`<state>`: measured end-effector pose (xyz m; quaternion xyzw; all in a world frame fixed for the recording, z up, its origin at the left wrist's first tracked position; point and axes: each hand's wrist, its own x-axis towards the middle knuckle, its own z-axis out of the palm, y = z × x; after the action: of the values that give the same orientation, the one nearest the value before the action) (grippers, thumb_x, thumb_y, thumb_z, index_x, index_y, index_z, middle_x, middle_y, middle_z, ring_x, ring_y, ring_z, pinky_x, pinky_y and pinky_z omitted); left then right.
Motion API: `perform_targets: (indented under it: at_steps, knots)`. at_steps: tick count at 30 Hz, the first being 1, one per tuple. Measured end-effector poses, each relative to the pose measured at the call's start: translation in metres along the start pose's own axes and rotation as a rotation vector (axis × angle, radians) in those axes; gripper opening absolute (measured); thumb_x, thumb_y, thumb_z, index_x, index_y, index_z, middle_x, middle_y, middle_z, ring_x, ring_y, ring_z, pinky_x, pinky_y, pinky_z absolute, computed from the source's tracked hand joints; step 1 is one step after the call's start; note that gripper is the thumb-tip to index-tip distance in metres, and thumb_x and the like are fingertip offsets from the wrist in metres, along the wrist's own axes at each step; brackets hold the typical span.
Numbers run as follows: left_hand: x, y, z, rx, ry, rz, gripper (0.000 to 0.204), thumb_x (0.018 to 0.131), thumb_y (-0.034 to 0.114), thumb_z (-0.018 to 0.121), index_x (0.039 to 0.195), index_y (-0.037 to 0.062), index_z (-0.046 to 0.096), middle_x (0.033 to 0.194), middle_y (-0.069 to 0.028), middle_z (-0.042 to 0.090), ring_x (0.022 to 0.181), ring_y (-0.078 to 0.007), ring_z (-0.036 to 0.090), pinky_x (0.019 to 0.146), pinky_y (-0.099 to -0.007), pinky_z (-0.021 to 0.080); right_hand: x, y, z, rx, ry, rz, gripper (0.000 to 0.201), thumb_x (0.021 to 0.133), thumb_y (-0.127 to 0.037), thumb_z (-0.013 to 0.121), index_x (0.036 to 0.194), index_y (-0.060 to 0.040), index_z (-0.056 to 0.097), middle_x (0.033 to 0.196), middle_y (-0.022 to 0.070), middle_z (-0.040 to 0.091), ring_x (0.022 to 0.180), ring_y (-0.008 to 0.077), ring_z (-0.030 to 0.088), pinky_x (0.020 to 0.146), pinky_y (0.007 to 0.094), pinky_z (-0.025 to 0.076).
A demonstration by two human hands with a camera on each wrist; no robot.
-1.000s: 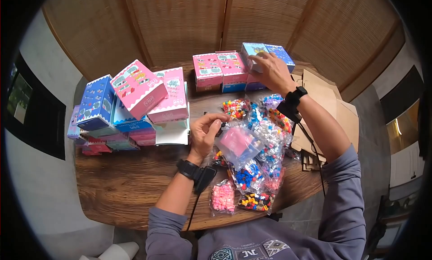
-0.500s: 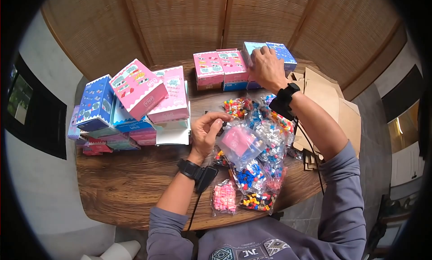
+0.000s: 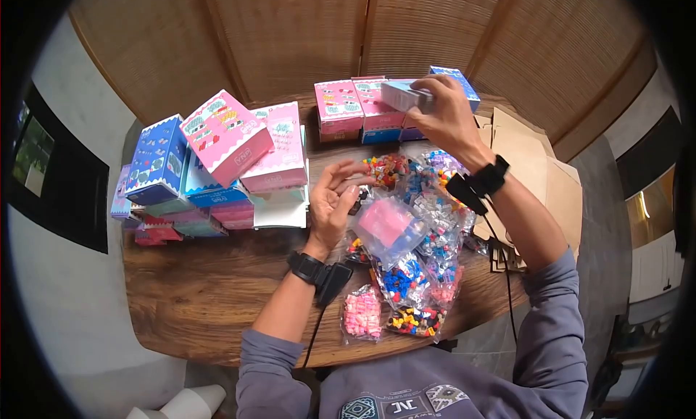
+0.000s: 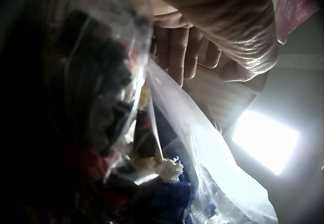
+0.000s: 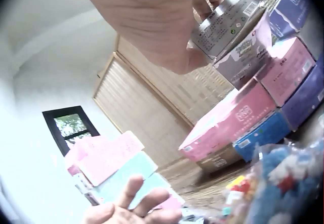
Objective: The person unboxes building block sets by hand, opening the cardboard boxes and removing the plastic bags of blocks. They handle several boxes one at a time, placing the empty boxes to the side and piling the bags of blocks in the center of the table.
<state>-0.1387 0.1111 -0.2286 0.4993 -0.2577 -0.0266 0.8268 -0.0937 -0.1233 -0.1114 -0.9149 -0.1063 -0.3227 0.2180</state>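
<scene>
My right hand (image 3: 451,122) grips a small light-blue cardboard box (image 3: 401,97) at the back of the table. The box is tilted above the back row, and the right wrist view shows its grey printed side (image 5: 228,26) with a barcode. Beside the pile of clear bags, my left hand (image 3: 332,207) hovers with loosely spread fingers and nothing in its grasp. Right by its thumb lies a frosted bag (image 3: 389,227) with something pink inside. Bags of small coloured building bricks (image 3: 403,280) lie under and around it.
Pink and blue boxes (image 3: 226,136) are stacked at the left. A back row holds pink boxes (image 3: 338,104) and a blue box (image 3: 458,87). Flattened brown cardboard (image 3: 540,165) lies at the right. A bag of pink bricks (image 3: 362,314) sits near the front edge.
My right hand has lifted the light-blue box out of its place in the back row and tilted it leftward. The left hand's fingers have spread and moved slightly up from the frosted bag.
</scene>
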Motion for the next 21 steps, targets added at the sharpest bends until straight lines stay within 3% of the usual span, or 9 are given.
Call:
perform_targets:
  at_steps: [2, 3, 6, 7, 10, 14, 15, 21]
  knots:
    - [0.003, -0.001, 0.001, -0.048, 0.019, 0.040, 0.058, 0.091, 0.008, 0.056, 0.144, -0.0013, 0.032, 0.137, -0.0236, 0.050, 0.117, -0.0286, 0.060, 0.099, -0.0359, 0.048, -0.010, -0.026, -0.019, 0.077, 0.007, -0.024, 0.033, 0.073, -0.015, 0.069, 0.102, 0.0017, 0.068, 0.112, 0.0170, 0.062, 0.110, 0.0334, 0.056, 0.096, 0.0423, 0.047]
    - [0.003, 0.000, 0.001, -0.074, 0.011, 0.016, 0.074, 0.092, 0.018, 0.062, 0.150, 0.0019, 0.020, 0.142, -0.0244, 0.044, 0.124, -0.0291, 0.055, 0.102, -0.0372, 0.046, -0.017, -0.037, -0.028, 0.099, 0.000, -0.051, 0.032, 0.073, -0.014, 0.069, 0.101, 0.0016, 0.068, 0.112, 0.0165, 0.063, 0.110, 0.0328, 0.056, 0.095, 0.0418, 0.048]
    - [0.004, -0.002, 0.005, -0.101, 0.029, 0.048, 0.087, 0.093, 0.036, 0.065, 0.153, 0.0039, 0.011, 0.145, -0.0251, 0.041, 0.125, -0.0338, 0.053, 0.104, -0.0427, 0.046, -0.036, -0.063, -0.048, 0.193, -0.013, -0.172, 0.029, 0.072, -0.009, 0.069, 0.100, 0.0005, 0.068, 0.110, 0.0145, 0.063, 0.106, 0.0303, 0.058, 0.091, 0.0397, 0.049]
    - [0.004, -0.001, 0.004, -0.126, 0.007, 0.011, 0.102, 0.086, 0.049, 0.070, 0.154, 0.0062, 0.007, 0.147, -0.0233, 0.039, 0.128, -0.0321, 0.051, 0.105, -0.0438, 0.046, -0.043, -0.070, -0.053, 0.225, -0.024, -0.200, 0.029, 0.071, -0.006, 0.069, 0.100, -0.0009, 0.069, 0.109, 0.0130, 0.063, 0.106, 0.0290, 0.059, 0.089, 0.0388, 0.050]
    - [0.003, -0.002, 0.001, -0.188, -0.050, 0.005, 0.107, 0.083, 0.055, 0.070, 0.154, 0.0063, 0.006, 0.146, -0.0214, 0.040, 0.130, -0.0293, 0.049, 0.108, -0.0432, 0.044, -0.063, -0.076, -0.053, 0.392, -0.161, -0.233, 0.035, 0.071, -0.008, 0.075, 0.104, -0.0033, 0.068, 0.112, 0.0132, 0.062, 0.109, 0.0290, 0.059, 0.090, 0.0383, 0.050]
    - [0.001, -0.001, 0.003, -0.180, -0.064, -0.062, 0.103, 0.080, 0.054, 0.076, 0.152, 0.0002, 0.024, 0.134, -0.0164, 0.053, 0.121, -0.0226, 0.054, 0.105, -0.0342, 0.041, -0.082, -0.080, -0.051, 0.497, -0.275, -0.219, 0.034, 0.072, -0.006, 0.076, 0.106, -0.0044, 0.068, 0.115, 0.0134, 0.062, 0.108, 0.0294, 0.059, 0.089, 0.0384, 0.052]
    - [0.000, -0.001, 0.004, -0.151, -0.045, -0.061, 0.096, 0.080, 0.054, 0.075, 0.147, -0.0020, 0.033, 0.132, -0.0160, 0.055, 0.119, -0.0214, 0.054, 0.103, -0.0337, 0.041, -0.083, -0.081, -0.053, 0.471, -0.267, -0.244, 0.034, 0.072, -0.005, 0.076, 0.106, -0.0046, 0.067, 0.115, 0.0136, 0.062, 0.108, 0.0295, 0.060, 0.088, 0.0379, 0.052]
    - [-0.001, -0.001, 0.002, -0.079, -0.051, -0.084, 0.088, 0.079, 0.056, 0.076, 0.137, -0.0015, 0.043, 0.127, -0.0158, 0.058, 0.117, -0.0207, 0.056, 0.102, -0.0331, 0.043, -0.084, -0.082, -0.063, 0.491, -0.260, -0.143, 0.032, 0.073, -0.005, 0.076, 0.104, -0.0060, 0.069, 0.118, 0.0126, 0.063, 0.108, 0.0268, 0.062, 0.092, 0.0377, 0.051]
